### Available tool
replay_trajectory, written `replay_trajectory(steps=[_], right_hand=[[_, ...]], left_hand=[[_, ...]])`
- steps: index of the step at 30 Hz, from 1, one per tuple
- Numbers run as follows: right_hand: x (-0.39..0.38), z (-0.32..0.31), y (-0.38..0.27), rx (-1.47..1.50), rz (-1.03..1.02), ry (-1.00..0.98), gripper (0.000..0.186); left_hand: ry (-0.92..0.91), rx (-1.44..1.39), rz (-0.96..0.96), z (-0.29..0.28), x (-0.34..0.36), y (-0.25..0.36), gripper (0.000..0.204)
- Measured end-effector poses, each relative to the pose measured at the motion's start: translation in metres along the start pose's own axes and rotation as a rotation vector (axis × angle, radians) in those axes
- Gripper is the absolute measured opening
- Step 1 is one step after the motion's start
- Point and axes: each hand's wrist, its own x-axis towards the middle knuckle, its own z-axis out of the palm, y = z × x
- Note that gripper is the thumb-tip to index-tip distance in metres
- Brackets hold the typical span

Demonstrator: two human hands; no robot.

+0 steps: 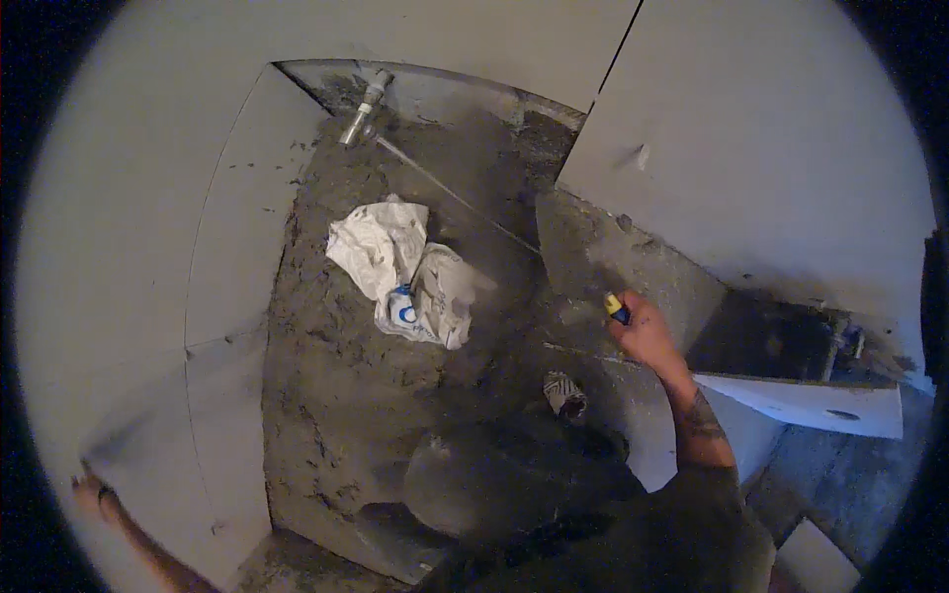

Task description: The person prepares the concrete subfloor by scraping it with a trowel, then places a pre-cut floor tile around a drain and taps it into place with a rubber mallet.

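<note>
My right hand [647, 331] is closed around a tool handle with a yellow end and a dark blue body [617, 308]; the rest of the tool is hidden or too dim to make out. It is held over the grey, dusty ground at the right of centre. Far to the left, my left hand [94, 497] rests against a large pale panel [129, 415], its fingers apart and nothing visible in them. Between the hands lies a crumpled white bag [381, 242] with a blue mark, on rough grey ground [326, 395].
A pale pipe piece [366, 107] lies at the far end, with a thin rod [455, 193] running from it toward the middle. Close to my legs sits a small striped crumpled thing [564, 393]. At the right are a dark recess [766, 336] and a white ledge [811, 403].
</note>
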Motion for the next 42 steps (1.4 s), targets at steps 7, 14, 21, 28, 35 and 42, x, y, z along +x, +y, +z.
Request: replay_trajectory(steps=[7, 14, 21, 28, 35, 42], right_hand=[[0.032, 0.014, 0.002, -0.109, -0.177, 0.083, 0.034], [0.125, 0.076, -0.074, -0.258, -0.555, 0.021, 0.033], [0.173, 0.121, -0.065, -0.517, -0.787, 0.109, 0.02], [0.124, 0.082, 0.004, -0.69, -0.691, -0.136, 0.033], [0.111, 0.078, -0.015, -0.768, -0.867, 0.154, 0.027], [0.097, 0.065, 0.004, -0.706, -0.803, -0.188, 0.031]], left_hand=[[-0.693, -1.102, 1.472, -0.255, -0.51, 0.344, 0.027], [-0.551, -0.66, 1.414, -0.249, -0.58, 0.433, 0.023], [-0.612, -0.618, 1.21, -0.2, -0.505, 0.434, 0.025], [-0.522, -0.739, 1.19, -0.175, -0.523, 0.424, 0.028], [-0.498, -0.86, 1.162, -0.168, -0.532, 0.411, 0.033], [-0.672, -0.966, 0.97, -0.154, -0.524, 0.424, 0.032]])
